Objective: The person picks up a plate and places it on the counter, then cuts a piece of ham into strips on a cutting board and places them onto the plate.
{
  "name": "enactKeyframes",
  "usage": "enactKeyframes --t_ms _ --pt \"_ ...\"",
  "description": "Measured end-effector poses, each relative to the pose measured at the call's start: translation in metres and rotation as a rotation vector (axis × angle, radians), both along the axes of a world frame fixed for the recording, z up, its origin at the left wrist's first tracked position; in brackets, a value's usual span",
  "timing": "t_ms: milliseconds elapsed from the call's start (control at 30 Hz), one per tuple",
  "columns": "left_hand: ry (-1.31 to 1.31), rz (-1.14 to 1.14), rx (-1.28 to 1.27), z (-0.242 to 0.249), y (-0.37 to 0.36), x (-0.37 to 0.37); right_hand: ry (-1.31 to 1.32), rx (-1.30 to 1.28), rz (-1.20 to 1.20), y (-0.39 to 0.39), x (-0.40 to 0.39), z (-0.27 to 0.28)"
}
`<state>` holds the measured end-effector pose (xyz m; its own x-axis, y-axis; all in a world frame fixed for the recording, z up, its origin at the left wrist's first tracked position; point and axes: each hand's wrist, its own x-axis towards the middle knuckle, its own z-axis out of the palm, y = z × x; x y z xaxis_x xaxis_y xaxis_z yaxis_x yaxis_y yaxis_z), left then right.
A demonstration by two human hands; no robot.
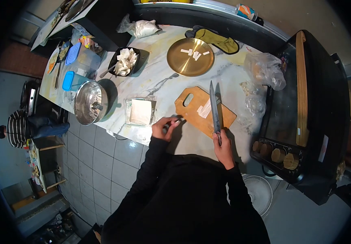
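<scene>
Knife (214,107): over cutting board (191,110); likely stiff, best held by handle (219,138).
Right hand (224,150): closed round handle.
Left hand (164,128): loosely curled; whether holding anything, unclear.
White strips (204,110): on board; probably soft, light.

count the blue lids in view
2: one blue lid on the large clear tub, a second blue lid on the smaller container beside the metal bowl. Others may be hidden.
</scene>
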<state>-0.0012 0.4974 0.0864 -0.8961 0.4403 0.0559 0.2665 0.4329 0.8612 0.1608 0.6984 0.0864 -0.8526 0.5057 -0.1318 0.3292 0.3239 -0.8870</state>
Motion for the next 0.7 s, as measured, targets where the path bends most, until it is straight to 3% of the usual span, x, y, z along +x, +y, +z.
enactKeyframes --t_ms 133,267,500,700 --pt "-0.022 -0.076 0.142 -0.003 0.059 -0.014 -0.015 -0.021 -0.024 0.001 0.001 -0.001" --pt "0.104 -0.151 0.028 -0.018 0.090 -0.027 0.005 -0.059 -0.079 0.004 0.001 -0.004" --pt "0.137 -0.159 -0.189 -0.014 0.100 -0.024 -0.024 -0.085 -0.092 0.004 0.001 0.001" --pt "0.163 -0.127 -0.179 -0.016 0.101 -0.020 -0.070 -0.072 -0.048 0.005 -0.001 0.004"
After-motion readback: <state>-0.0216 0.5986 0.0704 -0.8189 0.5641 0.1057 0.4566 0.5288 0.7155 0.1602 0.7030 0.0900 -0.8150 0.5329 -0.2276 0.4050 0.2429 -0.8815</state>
